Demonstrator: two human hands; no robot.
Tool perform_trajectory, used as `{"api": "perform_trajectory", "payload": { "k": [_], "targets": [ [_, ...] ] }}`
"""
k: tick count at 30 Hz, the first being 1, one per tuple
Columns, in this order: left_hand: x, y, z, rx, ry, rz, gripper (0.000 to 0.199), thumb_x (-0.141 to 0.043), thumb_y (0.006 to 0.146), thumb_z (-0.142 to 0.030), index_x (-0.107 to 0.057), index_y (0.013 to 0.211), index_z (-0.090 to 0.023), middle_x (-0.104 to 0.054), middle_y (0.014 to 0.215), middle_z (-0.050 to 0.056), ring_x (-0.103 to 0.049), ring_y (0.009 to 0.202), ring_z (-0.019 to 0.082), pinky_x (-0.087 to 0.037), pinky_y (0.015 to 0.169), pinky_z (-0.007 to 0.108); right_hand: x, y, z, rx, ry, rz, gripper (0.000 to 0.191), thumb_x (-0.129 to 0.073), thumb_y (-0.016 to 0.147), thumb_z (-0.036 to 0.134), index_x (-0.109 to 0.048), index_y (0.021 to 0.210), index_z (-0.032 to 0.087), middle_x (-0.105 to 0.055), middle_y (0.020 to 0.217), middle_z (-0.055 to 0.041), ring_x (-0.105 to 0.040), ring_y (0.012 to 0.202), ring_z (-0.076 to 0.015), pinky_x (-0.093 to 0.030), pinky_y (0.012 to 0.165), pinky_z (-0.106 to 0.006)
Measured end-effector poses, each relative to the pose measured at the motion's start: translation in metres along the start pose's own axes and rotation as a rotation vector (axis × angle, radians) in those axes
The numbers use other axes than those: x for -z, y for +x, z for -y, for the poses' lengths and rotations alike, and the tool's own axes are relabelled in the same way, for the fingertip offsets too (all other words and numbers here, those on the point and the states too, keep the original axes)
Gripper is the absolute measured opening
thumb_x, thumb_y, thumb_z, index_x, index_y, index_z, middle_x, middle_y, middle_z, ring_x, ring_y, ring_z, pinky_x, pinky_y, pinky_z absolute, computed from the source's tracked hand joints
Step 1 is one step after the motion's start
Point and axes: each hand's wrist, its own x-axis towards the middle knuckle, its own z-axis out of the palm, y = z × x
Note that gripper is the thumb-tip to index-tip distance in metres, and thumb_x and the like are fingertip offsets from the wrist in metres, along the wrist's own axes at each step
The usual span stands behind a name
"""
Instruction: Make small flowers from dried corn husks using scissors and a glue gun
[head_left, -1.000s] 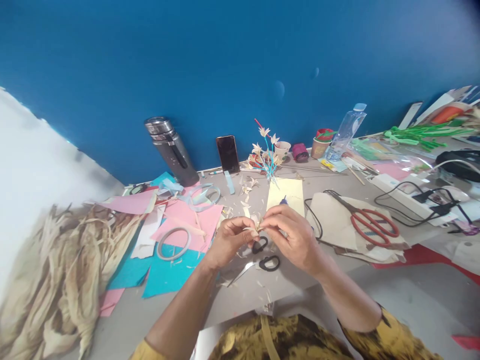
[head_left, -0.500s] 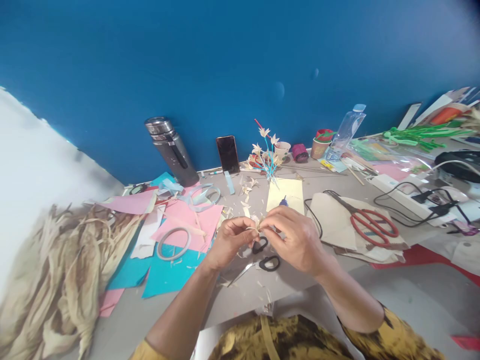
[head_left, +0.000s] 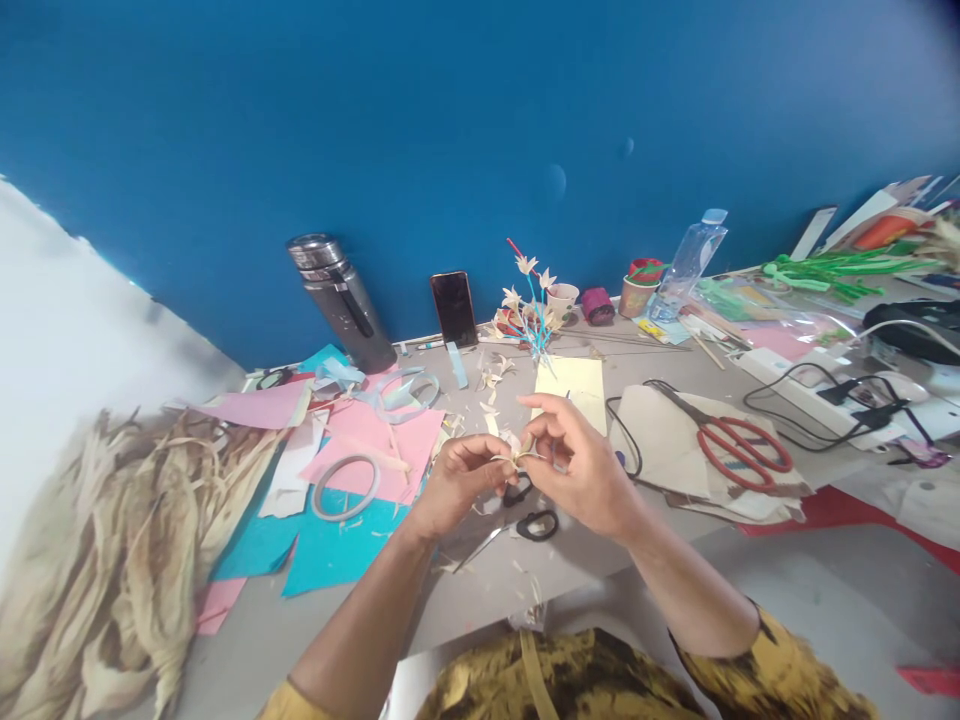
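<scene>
The left hand (head_left: 466,478) pinches a small pale flower piece (head_left: 517,457) between thumb and finger, probably so it stays steady. The right hand (head_left: 589,468) meets it from the other side, pointing finger lifted; I can't tell if its grip pinches too. The 2 arms slant inward above the surface (head_left: 450,625), near black-handled scissors (head_left: 520,525).

the right hand (head_left: 589,475) changes its grip: its index finger (head_left: 541,403), which was curled down at the pale husk piece (head_left: 520,457), now lifts off and points out above it, while the thumb stays close below. more of the piece shows between the hands. the dark blue tip in front of the yellow paper (head_left: 585,375) is now almost wholly hidden by the raised knuckles.
</scene>
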Motion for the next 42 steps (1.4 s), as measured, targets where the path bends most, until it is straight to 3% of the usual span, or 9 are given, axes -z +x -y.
{"api": "perform_trajectory", "payload": {
  "k": [15, 21, 25, 31, 35, 42],
  "targets": [
    [-0.005, 0.000, 0.000, -0.020, 0.003, -0.020, 0.027, -0.083, 0.074, -0.037, -0.069, 0.075, -0.014, -0.064, 0.064, 0.001, -0.053, 0.055, 0.010, -0.041, 0.056, 0.024, -0.005, 0.000, 0.001, -0.039, 0.065, -0.003, 0.051, -0.058, 0.075, 0.009, -0.053, 0.124, 0.022, -0.062, 0.081, 0.0039, -0.043, 0.052, -0.0066, -0.041, 0.054, -0.020],
    [-0.010, -0.001, 0.002, -0.067, 0.022, -0.056, 0.028, -0.079, 0.079, -0.040, -0.066, 0.075, -0.015, -0.058, 0.062, -0.001, -0.048, 0.055, 0.009, -0.038, 0.056, 0.023, -0.011, 0.002, 0.000, -0.120, 0.132, 0.001, 0.040, -0.057, 0.081, 0.015, -0.055, 0.121, 0.021, -0.063, 0.087, 0.0005, -0.054, 0.059, -0.0091, -0.046, 0.057, -0.022],
    [-0.009, -0.001, 0.006, -0.067, -0.090, -0.061, 0.027, -0.078, 0.080, -0.039, -0.064, 0.079, -0.016, -0.057, 0.063, -0.001, -0.049, 0.057, 0.009, -0.037, 0.058, 0.023, -0.011, 0.004, -0.001, -0.142, 0.215, 0.009, 0.039, -0.058, 0.082, 0.018, -0.055, 0.121, 0.021, -0.063, 0.094, -0.0016, -0.056, 0.062, -0.0093, -0.046, 0.056, -0.022],
    [-0.002, 0.004, 0.008, -0.105, -0.206, -0.234, 0.032, -0.084, 0.072, -0.037, -0.060, 0.075, -0.017, -0.060, 0.065, -0.002, -0.046, 0.055, 0.007, -0.034, 0.057, 0.022, -0.012, -0.001, -0.008, -0.141, 0.197, -0.051, 0.034, -0.060, 0.083, 0.018, -0.058, 0.116, 0.020, -0.062, 0.095, -0.0020, -0.050, 0.061, -0.0087, -0.045, 0.055, -0.021],
    [0.001, 0.005, 0.011, -0.127, -0.135, -0.266, 0.031, -0.085, 0.070, -0.039, -0.064, 0.073, -0.016, -0.064, 0.067, 0.000, -0.047, 0.056, 0.008, -0.034, 0.057, 0.023, -0.015, -0.005, -0.011, -0.052, 0.107, -0.136, 0.015, -0.061, 0.087, 0.022, -0.062, 0.102, 0.020, -0.064, 0.088, -0.0011, -0.047, 0.059, -0.0094, -0.043, 0.053, -0.021],
    [-0.003, 0.001, 0.008, -0.071, -0.094, -0.195, 0.031, -0.087, 0.068, -0.040, -0.068, 0.070, -0.016, -0.064, 0.063, 0.001, -0.050, 0.057, 0.010, -0.039, 0.059, 0.024, -0.012, 0.002, -0.006, 0.234, -0.050, -0.202, 0.007, -0.064, 0.088, 0.015, -0.064, 0.092, 0.021, -0.063, 0.086, -0.0009, -0.051, 0.060, -0.0101, -0.043, 0.057, -0.024]
  ]
}}
